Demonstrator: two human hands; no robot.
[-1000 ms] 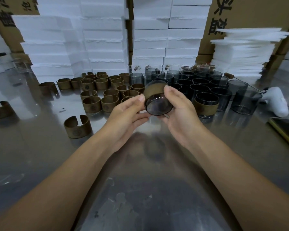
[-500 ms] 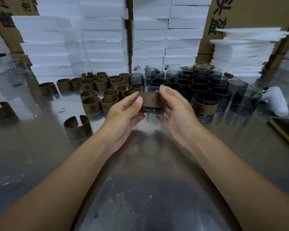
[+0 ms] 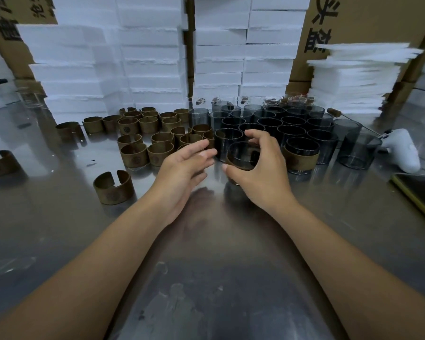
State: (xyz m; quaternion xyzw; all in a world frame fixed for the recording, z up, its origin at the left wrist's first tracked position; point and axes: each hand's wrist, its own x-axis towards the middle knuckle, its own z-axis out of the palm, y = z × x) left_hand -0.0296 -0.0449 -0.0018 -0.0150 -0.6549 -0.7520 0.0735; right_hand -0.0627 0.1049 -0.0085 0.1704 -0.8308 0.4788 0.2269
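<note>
Sleeved glass [image 3: 242, 157], gripped by right hand [image 3: 264, 179], borders near edge of dark glasses [image 3: 292, 123].

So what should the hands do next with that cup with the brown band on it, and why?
Probably the right hand should set the banded cup down on the table beside the other banded cup and let go. The band looks fully on, the left hand is open and off the cup, and only the right hand's fingers grip it.
</note>
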